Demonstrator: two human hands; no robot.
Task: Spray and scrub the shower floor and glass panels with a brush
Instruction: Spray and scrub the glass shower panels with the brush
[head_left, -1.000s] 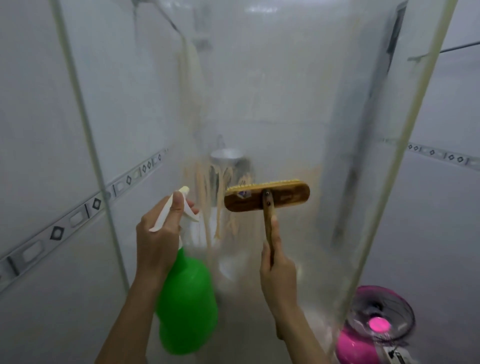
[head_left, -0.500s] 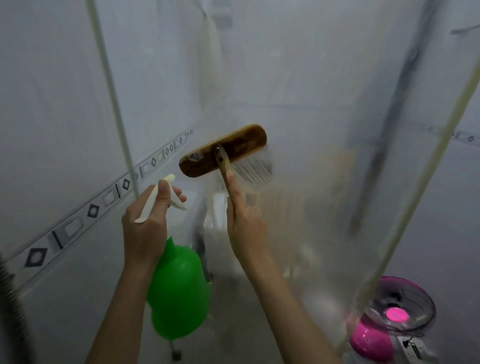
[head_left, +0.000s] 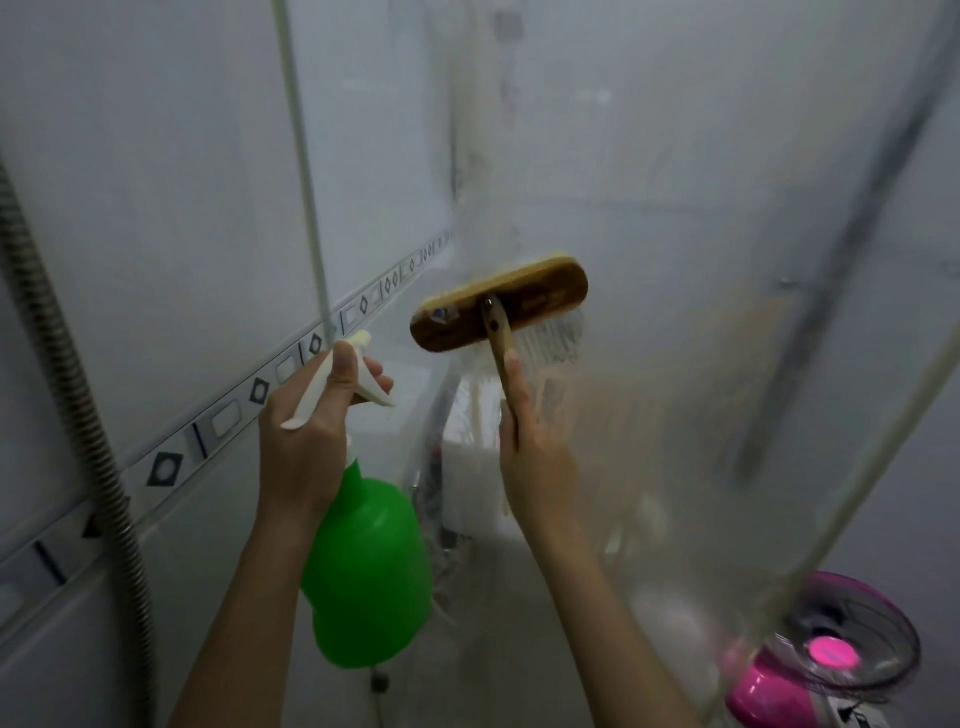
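Observation:
My left hand (head_left: 306, 436) grips the white trigger head of a green spray bottle (head_left: 366, 577), which hangs below my fist. My right hand (head_left: 535, 452) holds the wooden handle of a scrub brush (head_left: 501, 306), index finger stretched along the handle. The brush's brown wooden head lies tilted, right end higher, with its pale bristles pressed against the wet, streaked glass panel (head_left: 675, 260). The shower floor is not visible.
A ribbed metal shower hose (head_left: 67, 374) runs down the tiled left wall. The glass panel's pale frame (head_left: 306, 171) stands just left of the brush. A pink fan (head_left: 831, 660) sits low at the right behind the glass edge.
The brush swept from centre up to the left and has now come back slightly right, still tilted. The view has turned left, bringing the hose into sight. The left hand keeps its hold on the bottle.

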